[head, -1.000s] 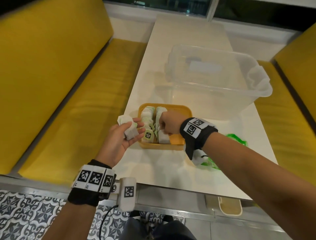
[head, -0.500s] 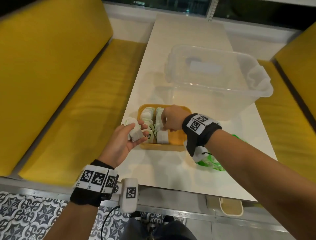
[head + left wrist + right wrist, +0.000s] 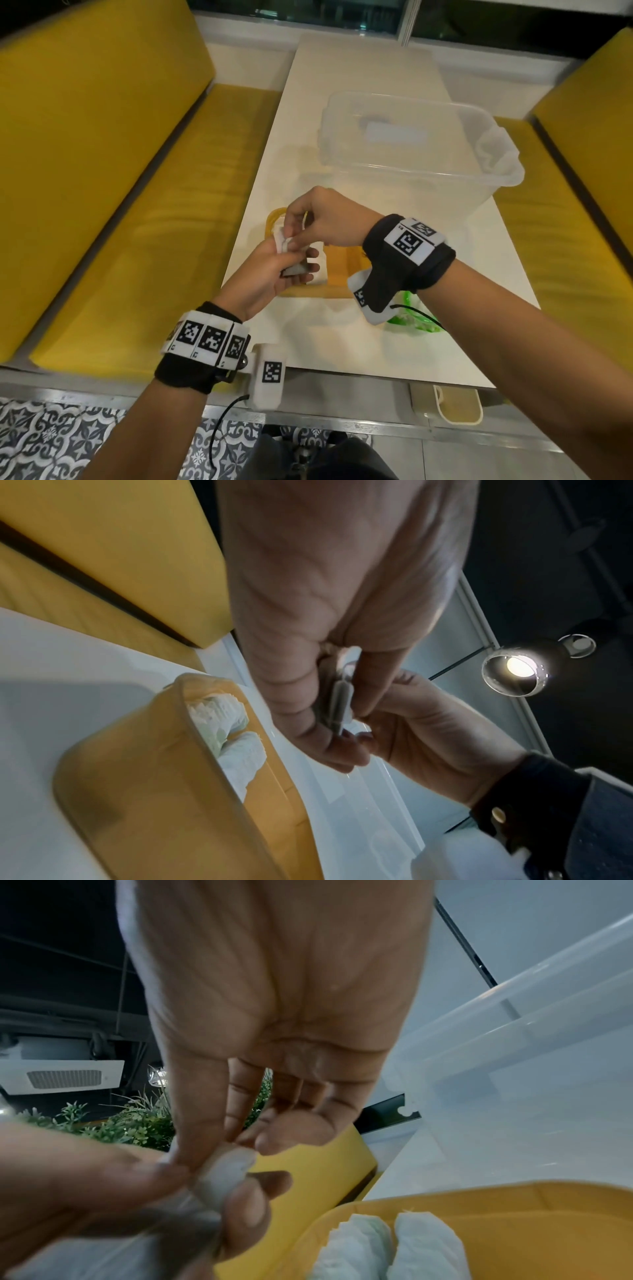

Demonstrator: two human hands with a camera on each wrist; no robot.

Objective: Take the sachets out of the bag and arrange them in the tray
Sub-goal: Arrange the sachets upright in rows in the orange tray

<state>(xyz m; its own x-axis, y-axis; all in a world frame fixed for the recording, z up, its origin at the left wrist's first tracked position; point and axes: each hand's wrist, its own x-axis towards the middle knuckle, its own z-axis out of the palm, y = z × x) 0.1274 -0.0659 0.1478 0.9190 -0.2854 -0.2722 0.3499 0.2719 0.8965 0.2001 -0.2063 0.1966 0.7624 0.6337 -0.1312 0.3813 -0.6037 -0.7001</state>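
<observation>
The sachets (image 3: pixel 291 255) sat bunched in the left hand (image 3: pixel 265 281) over the yellow tray (image 3: pixel 339 267), the right hand (image 3: pixel 318 219) pinching one. Only the wrist views showed two rows (image 3: pixel 387 1245) already in the tray; only the head view caught the green bag (image 3: pixel 414 318) on the tabletop (image 3: pixel 342 335).

From my left-wrist camera I see my left hand (image 3: pixel 322 631) gripping a thin white sachet (image 3: pixel 337 707) that my right hand (image 3: pixel 428 731) pinches, beside the yellow tray (image 3: pixel 164 791) holding two sachet rows (image 3: pixel 232 739).
</observation>
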